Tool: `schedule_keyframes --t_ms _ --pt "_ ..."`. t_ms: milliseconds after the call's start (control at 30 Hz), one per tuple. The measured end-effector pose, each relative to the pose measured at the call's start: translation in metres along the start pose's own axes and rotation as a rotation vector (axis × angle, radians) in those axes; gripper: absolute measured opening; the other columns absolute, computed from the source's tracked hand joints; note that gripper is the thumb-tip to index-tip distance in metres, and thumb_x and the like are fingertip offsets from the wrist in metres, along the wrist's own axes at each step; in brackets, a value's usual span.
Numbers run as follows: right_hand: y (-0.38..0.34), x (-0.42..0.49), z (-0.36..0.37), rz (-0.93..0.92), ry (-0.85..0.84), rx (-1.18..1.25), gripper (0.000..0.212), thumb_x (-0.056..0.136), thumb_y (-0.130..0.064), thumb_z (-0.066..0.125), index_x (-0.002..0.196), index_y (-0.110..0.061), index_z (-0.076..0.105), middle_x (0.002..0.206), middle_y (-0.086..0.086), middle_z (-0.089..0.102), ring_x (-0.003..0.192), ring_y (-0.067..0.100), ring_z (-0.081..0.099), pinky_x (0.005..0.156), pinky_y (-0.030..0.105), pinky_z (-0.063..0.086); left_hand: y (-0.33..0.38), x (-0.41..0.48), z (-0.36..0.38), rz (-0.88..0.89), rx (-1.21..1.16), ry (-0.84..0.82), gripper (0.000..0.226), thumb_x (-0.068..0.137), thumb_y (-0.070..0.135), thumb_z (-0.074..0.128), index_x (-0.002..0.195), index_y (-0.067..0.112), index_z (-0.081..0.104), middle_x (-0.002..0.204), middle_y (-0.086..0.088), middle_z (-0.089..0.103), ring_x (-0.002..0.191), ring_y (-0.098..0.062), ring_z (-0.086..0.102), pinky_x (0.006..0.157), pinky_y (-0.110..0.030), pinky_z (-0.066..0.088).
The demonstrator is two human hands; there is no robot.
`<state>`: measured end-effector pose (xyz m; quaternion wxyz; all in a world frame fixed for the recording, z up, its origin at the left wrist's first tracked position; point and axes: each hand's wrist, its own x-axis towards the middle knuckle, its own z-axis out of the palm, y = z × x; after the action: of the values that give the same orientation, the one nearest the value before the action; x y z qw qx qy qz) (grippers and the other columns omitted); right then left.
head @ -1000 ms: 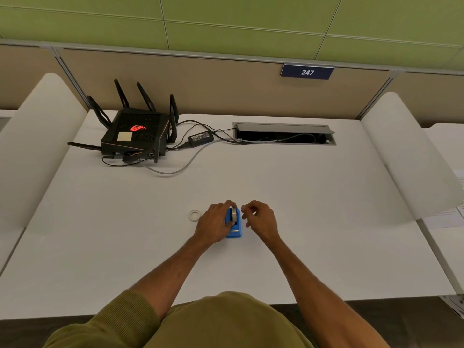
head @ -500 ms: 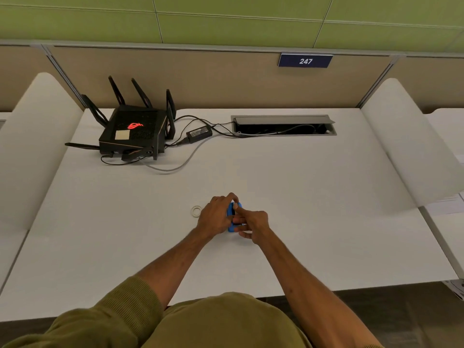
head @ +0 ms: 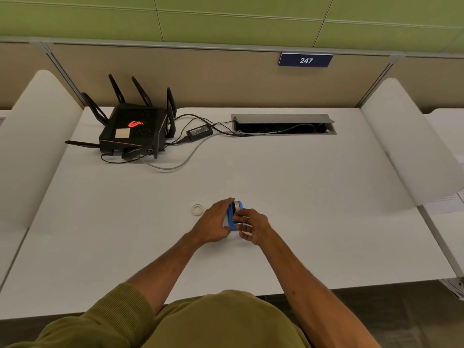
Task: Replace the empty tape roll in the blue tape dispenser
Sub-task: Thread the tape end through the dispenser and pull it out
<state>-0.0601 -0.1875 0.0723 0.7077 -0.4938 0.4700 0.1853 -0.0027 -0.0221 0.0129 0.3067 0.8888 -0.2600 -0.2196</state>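
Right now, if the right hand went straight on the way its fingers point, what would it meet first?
The blue tape dispenser: the right hand points left at it and seems to be touching it. The left hand holds its other side.

A dark blue sign (head: 305, 60) fixed to the top edge of the tan partition behind the tabletop reads "247" in white numerals. The black router (head: 134, 130) bears a glowing red logo on its top, not readable as letters. The label on the black power adapter (head: 199, 132) is too small to read.
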Motion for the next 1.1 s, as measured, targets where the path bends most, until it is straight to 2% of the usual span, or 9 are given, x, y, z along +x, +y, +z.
schedule_keyframes --t_ms 133,200,267,533,700,900,1100 --pt "0.000 -0.002 0.004 -0.013 0.012 -0.017 0.029 0.087 -0.014 0.071 0.111 0.001 0.078 0.086 0.010 0.075 0.061 0.020 0.068 0.058 0.029 0.054 -0.003 0.000 0.014 0.029 0.052 0.075 0.096 0.086 0.038 0.078 0.163 0.013 0.026 0.165 -0.005 0.038 0.153 -0.025 0.035 0.126 -0.038 0.029" --pt "0.001 -0.003 0.004 -0.022 0.016 -0.001 0.028 0.088 -0.012 0.071 0.111 0.002 0.077 0.086 0.010 0.077 0.059 0.021 0.068 0.057 0.029 0.055 -0.001 0.001 0.018 0.020 0.062 0.112 0.093 0.088 0.038 0.078 0.162 0.011 0.029 0.164 -0.007 0.040 0.153 -0.029 0.035 0.126 -0.045 0.030" --pt "0.001 -0.004 0.004 -0.030 0.014 0.004 0.027 0.089 -0.012 0.071 0.111 0.001 0.076 0.089 0.011 0.079 0.058 0.021 0.068 0.056 0.029 0.056 0.000 0.001 0.019 0.015 0.063 0.116 0.093 0.088 0.038 0.078 0.162 0.010 0.029 0.164 -0.008 0.041 0.154 -0.030 0.034 0.127 -0.046 0.029" --pt "0.004 -0.008 0.003 -0.038 0.029 -0.012 0.025 0.091 -0.014 0.069 0.112 -0.002 0.075 0.087 0.009 0.081 0.065 0.022 0.068 0.061 0.030 0.054 0.004 0.007 0.011 -0.030 0.141 0.084 0.096 0.086 0.050 0.079 0.162 0.017 0.031 0.164 -0.006 0.041 0.157 -0.025 0.030 0.128 -0.042 0.021" --pt "0.016 -0.008 0.000 -0.046 0.049 -0.010 0.025 0.087 -0.015 0.071 0.108 -0.003 0.076 0.092 0.012 0.082 0.063 0.024 0.069 0.060 0.031 0.054 0.003 0.009 0.008 -0.057 0.178 0.086 0.096 0.085 0.052 0.079 0.161 0.020 0.032 0.164 -0.005 0.041 0.156 -0.024 0.030 0.127 -0.041 0.024" --pt "0.034 -0.009 -0.002 -0.055 0.053 0.010 0.023 0.092 -0.016 0.067 0.109 -0.004 0.075 0.091 0.011 0.082 0.069 0.027 0.073 0.064 0.033 0.057 0.003 0.009 0.009 -0.075 0.202 0.078 0.094 0.086 0.051 0.078 0.162 0.020 0.031 0.164 -0.004 0.041 0.157 -0.023 0.030 0.127 -0.041 0.023" --pt "0.043 -0.009 -0.005 -0.051 0.066 -0.014 0.021 0.094 -0.018 0.068 0.110 -0.007 0.075 0.094 0.011 0.082 0.069 0.025 0.073 0.062 0.031 0.055 0.003 0.010 0.012 -0.094 0.210 0.064 0.097 0.085 0.054 0.078 0.162 0.020 0.030 0.165 -0.003 0.040 0.157 -0.024 0.029 0.127 -0.043 0.024"
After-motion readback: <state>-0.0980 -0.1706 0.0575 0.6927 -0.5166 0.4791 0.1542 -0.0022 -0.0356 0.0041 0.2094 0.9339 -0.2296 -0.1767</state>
